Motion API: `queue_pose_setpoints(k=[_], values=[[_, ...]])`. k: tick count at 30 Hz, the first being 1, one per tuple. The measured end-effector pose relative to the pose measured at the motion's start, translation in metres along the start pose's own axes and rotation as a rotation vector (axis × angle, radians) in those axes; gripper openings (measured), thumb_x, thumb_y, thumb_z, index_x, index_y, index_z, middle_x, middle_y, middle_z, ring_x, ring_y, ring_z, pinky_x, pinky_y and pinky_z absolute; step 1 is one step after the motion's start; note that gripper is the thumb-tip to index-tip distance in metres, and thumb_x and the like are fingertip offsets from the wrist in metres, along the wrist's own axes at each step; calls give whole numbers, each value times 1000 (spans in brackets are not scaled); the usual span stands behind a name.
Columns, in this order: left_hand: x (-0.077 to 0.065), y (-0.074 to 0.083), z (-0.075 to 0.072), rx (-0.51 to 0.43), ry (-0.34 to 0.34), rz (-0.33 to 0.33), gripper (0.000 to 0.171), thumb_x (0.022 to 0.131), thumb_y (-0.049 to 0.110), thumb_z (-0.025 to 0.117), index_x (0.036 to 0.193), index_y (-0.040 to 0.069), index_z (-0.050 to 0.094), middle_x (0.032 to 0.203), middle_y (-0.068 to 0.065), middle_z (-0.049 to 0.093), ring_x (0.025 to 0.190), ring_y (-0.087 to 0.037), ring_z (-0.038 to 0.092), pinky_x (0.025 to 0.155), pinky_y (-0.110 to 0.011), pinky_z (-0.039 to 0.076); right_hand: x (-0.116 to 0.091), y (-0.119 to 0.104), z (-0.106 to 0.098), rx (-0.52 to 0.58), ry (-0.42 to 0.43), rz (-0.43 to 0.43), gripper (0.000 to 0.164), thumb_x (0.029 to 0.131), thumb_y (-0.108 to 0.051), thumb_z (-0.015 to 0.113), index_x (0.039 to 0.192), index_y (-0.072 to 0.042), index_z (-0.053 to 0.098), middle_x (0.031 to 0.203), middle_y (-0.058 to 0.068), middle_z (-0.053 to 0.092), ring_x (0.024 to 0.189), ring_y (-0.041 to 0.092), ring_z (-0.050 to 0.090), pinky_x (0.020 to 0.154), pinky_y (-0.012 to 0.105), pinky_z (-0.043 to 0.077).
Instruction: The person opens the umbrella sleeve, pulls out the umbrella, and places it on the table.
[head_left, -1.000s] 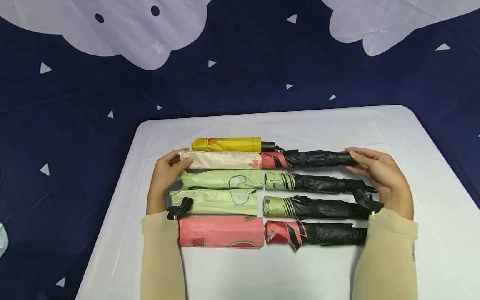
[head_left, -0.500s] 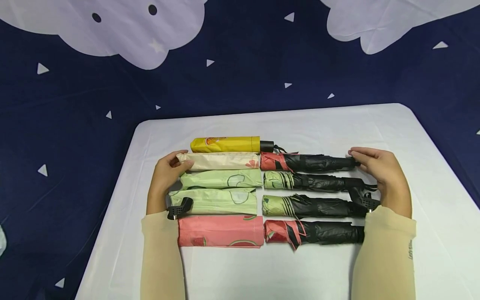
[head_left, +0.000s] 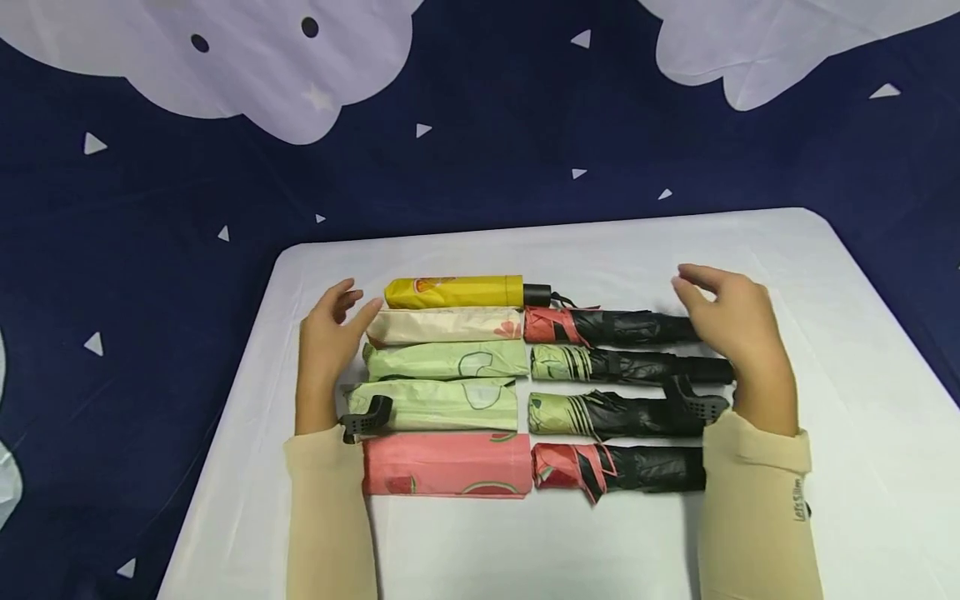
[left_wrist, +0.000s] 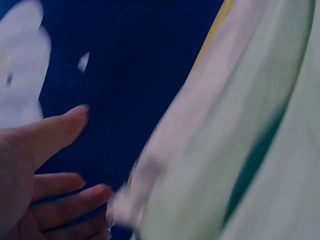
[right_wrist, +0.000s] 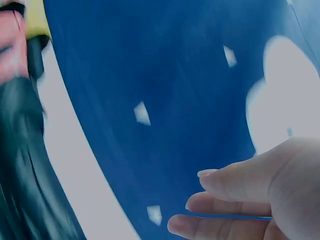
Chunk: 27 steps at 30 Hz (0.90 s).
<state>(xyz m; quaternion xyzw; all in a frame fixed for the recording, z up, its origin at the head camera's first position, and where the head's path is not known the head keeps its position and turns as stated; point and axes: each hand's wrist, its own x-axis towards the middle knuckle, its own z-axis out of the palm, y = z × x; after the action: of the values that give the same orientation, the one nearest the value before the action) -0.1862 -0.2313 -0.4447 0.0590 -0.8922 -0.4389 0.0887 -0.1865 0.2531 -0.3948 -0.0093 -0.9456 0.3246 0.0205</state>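
Note:
My left hand is raised with loosely bent fingers just off the left end of a cream umbrella sleeve. In the left wrist view its thumb and fingers are spread and hold nothing. Over the handle end of a folded black umbrella with red trim, my right hand hovers, hiding that end. The right wrist view shows its thumb and fingers apart with nothing between them. Behind the cream sleeve lies a yellow sleeved umbrella with a black handle.
Nearer me lie two light green sleeves and a pink watermelon-print sleeve. Beside them are two green-and-black folded umbrellas and a red-and-black one. All rest on a white-covered table before a dark blue curtain.
Both hands have let go: the left of the cream sleeve, the right of the black-and-red umbrella. They have risen off the row, the right one also moving left. Sleeve and umbrella lie slightly nearer me.

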Motion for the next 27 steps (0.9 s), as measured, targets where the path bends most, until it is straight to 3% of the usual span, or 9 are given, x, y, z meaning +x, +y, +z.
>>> queue_pose_setpoints(k=[2, 5, 7, 8, 9, 11, 14, 21, 27], values=[[1, 13, 12, 37, 9, 25, 74, 96, 56, 65, 154, 14, 47, 146, -10, 57, 132, -35, 54, 110, -49, 43, 4, -21, 16, -1, -18, -71, 48, 109, -34, 44, 144, -4, 57, 143, 25, 56, 133, 50, 48, 109, 65, 35], [5, 26, 31, 115, 2, 63, 75, 98, 60, 59, 154, 11, 46, 152, -13, 51, 134, -37, 51, 110, -53, 42, 11, -49, 51, -1, -89, -145, 43, 110, -23, 41, 147, -6, 55, 132, 24, 64, 97, 41, 64, 97, 58, 46], [8, 28, 41, 158, 20, 72, 75, 99, 59, 57, 152, 7, 47, 152, -16, 49, 138, -37, 47, 115, -52, 37, 14, -64, 75, -5, -154, -175, 44, 110, -17, 38, 150, -6, 51, 114, 25, 69, 73, 35, 58, 82, 53, 49], [10, 28, 45, 183, 27, 72, 75, 100, 58, 56, 152, 4, 47, 153, -18, 48, 141, -37, 44, 116, -51, 35, 15, -69, 85, -19, -175, -185, 45, 110, -16, 38, 152, -6, 49, 114, 25, 68, 73, 35, 58, 83, 53, 49], [11, 27, 49, 203, 32, 65, 75, 101, 57, 55, 151, 2, 47, 153, -20, 47, 142, -37, 42, 118, -51, 33, 17, -72, 94, -38, -192, -188, 45, 110, -16, 38, 153, -5, 47, 116, 25, 67, 77, 37, 61, 87, 54, 48], [13, 24, 55, 234, 27, 43, 76, 102, 56, 53, 152, -1, 44, 154, -22, 45, 145, -37, 38, 120, -50, 30, 19, -74, 107, -84, -218, -160, 48, 110, -21, 39, 155, -2, 42, 124, 26, 64, 105, 42, 63, 102, 60, 42], [16, 19, 59, 266, -3, 12, 80, 103, 57, 50, 155, -3, 37, 156, -25, 41, 147, -38, 35, 121, -49, 27, 23, -72, 118, -154, -240, -98, 56, 110, -30, 41, 156, 2, 36, 156, 24, 42, 144, 45, 35, 119, 69, 9], [18, 11, 59, 323, 24, -41, 85, 102, 59, 48, 153, -9, 36, 148, -31, 47, 140, -43, 42, 124, -55, 12, 26, -66, 130, -179, -286, -75, 63, 110, -40, 36, 157, 1, 34, 160, 21, 36, 151, 47, 17, 116, 72, -8], [19, 6, 58, 305, -29, -73, 80, 103, 61, 44, 149, -4, 47, 138, -28, 58, 134, -43, 50, 123, -61, 6, 27, -66, 135, -185, -283, -94, 68, 110, -49, 33, 157, 0, 37, 160, 18, 38, 152, 46, 13, 116, 70, -12]])
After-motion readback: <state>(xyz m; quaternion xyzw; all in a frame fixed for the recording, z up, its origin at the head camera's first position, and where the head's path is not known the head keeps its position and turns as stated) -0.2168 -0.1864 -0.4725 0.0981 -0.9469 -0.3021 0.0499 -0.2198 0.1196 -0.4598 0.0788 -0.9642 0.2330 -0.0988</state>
